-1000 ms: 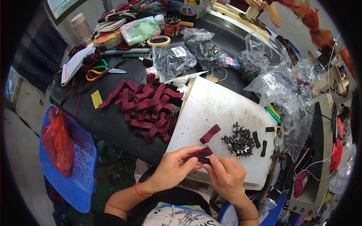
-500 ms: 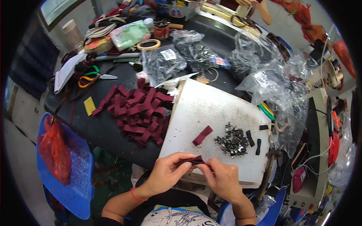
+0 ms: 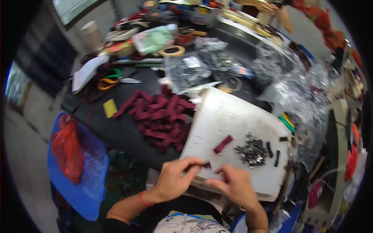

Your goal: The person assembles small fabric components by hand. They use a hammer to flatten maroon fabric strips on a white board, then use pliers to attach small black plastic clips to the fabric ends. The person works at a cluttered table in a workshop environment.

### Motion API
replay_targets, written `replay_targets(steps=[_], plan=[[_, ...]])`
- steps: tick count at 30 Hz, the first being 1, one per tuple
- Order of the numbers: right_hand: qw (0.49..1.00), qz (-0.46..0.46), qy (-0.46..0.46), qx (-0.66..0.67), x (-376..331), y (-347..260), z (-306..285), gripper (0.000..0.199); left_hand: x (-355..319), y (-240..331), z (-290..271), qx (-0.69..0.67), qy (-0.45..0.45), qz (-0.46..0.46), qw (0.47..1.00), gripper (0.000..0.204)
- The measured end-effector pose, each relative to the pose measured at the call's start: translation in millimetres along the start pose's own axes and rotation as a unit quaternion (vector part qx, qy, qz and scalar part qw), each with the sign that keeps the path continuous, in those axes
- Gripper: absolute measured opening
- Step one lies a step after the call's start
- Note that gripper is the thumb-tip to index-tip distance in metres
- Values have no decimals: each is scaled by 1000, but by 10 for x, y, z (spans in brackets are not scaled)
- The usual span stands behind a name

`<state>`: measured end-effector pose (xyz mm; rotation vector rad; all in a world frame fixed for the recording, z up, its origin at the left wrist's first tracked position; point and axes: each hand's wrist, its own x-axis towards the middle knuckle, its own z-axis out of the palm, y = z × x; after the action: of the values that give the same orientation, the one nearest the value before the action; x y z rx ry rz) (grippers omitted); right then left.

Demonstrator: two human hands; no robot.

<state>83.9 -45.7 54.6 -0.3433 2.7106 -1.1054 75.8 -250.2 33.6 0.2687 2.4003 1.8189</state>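
Pinching a small maroon strip (image 3: 207,165) between them, the left hand (image 3: 175,180) and the right hand (image 3: 233,186) meet over the near edge of the white board (image 3: 229,116) — the left's fingertips closed on its left end, the right's curled at its other end, its grip blurred. Farther in on the board lie a second maroon strip (image 3: 223,144) and a heap of small dark metal clips (image 3: 251,150). Beyond the board's left edge — a pile of maroon strips (image 3: 157,118) on the black bench (image 3: 116,130).
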Motion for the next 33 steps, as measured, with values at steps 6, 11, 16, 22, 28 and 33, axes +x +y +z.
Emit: replay_targets(steps=[6, 11, 16, 22, 28, 33], plan=[[929, 23, 283, -237, 398, 473, -330, 11, 408, -994, -1373, 286, 428, -2, 857, 16], [951, 17, 268, -153, 487, 691, -238, 14, 566, -1460, -1774, 460, 397, -81, 790, 26], [949, -45, 298, -92, 475, 629, -323, 20, 646, -490, -882, 324, 322, 173, 873, 27], [975, 56, 113, 185, 204, 188, -227, 13, 327, 73, 307, -197, -90, -29, 976, 24], [987, -50, 113, 101, 71, 172, -168, 18, 317, 29, 417, -186, -152, -78, 968, 23], [985, -77, 123, 93, 79, 176, -108, 20, 288, 20, 420, -215, -129, -89, 964, 20]])
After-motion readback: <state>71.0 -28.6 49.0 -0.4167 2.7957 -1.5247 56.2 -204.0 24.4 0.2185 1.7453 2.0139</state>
